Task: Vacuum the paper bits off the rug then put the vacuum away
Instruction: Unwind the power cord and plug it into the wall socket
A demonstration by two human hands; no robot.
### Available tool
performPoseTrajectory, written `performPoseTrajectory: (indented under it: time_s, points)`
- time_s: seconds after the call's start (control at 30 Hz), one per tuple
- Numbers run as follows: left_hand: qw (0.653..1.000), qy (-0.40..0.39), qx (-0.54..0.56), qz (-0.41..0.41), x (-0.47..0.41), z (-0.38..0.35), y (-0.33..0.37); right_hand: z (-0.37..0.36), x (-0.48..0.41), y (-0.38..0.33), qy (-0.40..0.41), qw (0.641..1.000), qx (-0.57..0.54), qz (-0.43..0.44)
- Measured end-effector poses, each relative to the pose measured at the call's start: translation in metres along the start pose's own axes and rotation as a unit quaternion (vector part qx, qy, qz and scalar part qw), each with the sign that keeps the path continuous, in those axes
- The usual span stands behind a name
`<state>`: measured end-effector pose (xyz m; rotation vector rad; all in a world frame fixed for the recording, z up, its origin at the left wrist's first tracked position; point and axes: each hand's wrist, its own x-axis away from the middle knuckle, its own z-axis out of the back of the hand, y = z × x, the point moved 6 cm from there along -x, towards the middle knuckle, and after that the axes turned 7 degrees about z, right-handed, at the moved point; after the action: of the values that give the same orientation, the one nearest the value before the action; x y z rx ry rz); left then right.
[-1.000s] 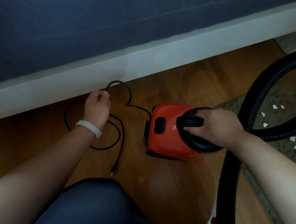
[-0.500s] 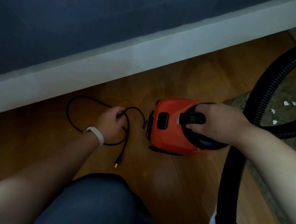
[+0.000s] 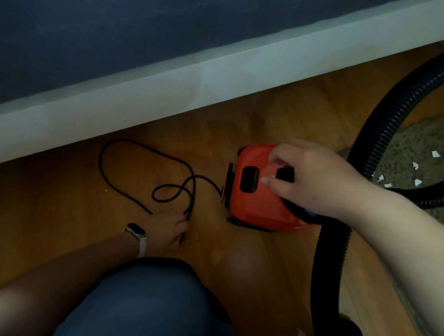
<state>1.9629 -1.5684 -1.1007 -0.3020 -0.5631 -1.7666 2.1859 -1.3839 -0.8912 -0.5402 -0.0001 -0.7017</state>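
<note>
Kneeling on a wooden floor (image 3: 236,259), a person is looking down at both bare hands. Beyond the hands, a dark wall with a pale baseboard (image 3: 168,86) is running across the view. A thick black ribbed hose (image 3: 373,140) is arching past the right hand and down beside that forearm. Beyond the right wrist, a speckled rug (image 3: 411,151) is lying with white paper bits (image 3: 414,166) still scattered on it. The right hand (image 3: 308,178) is resting on top of the small red vacuum (image 3: 252,203), fingers curling around its black handle. The left hand (image 3: 170,229), wearing a wristband (image 3: 137,236), is gripping the black power cord (image 3: 125,195), which is lying in loops on the floor just beyond its fingers.
</note>
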Motion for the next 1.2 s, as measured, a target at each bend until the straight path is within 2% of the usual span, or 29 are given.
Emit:
performPoseTrajectory:
  time_s: [0.1, 0.17, 0.3, 0.43, 0.53, 0.67, 0.77, 0.87, 0.97, 1.1, 1.2]
  points:
    - [0.995, -0.09, -0.031, 0.006, -0.004, -0.037, -0.016, 0.004, 0.001, -0.009, 0.018, 0.999, -0.025, 0.03]
    - [0.992, -0.11, -0.061, 0.003, -0.008, -0.048, -0.021, 0.006, 0.001, -0.012, 0.023, 0.998, -0.039, 0.045]
    - [0.988, -0.097, -0.119, -0.032, -0.015, -0.033, -0.007, 0.005, 0.001, -0.012, 0.03, 0.997, -0.047, 0.052]
    - [0.985, -0.05, -0.152, -0.059, -0.021, -0.023, 0.007, 0.004, 0.002, -0.012, 0.034, 0.996, -0.06, 0.058]
    - [0.994, 0.012, -0.088, -0.063, -0.018, -0.003, 0.011, 0.004, 0.003, -0.011, 0.033, 0.996, -0.06, 0.057]
    - [0.989, 0.11, 0.097, -0.018, -0.013, 0.052, 0.025, 0.005, 0.0, -0.008, 0.026, 0.997, -0.066, 0.039]
    - [0.951, 0.194, 0.234, 0.063, -0.015, 0.112, 0.028, 0.006, -0.002, -0.006, 0.023, 0.996, -0.077, 0.03]
    - [0.903, 0.245, 0.341, 0.093, -0.014, 0.172, 0.036, 0.006, -0.004, -0.005, 0.038, 0.993, -0.113, 0.022]
    - [0.855, 0.299, 0.419, 0.062, -0.014, 0.234, 0.06, 0.012, -0.006, 0.0, 0.078, 0.981, -0.175, -0.003]
    - [0.779, 0.322, 0.537, -0.031, -0.028, 0.303, 0.098, 0.018, -0.008, 0.003, 0.106, 0.957, -0.267, -0.037]
    - [0.759, 0.313, 0.567, -0.064, -0.05, 0.33, 0.118, 0.024, -0.012, -0.001, 0.153, 0.892, -0.425, 0.01]
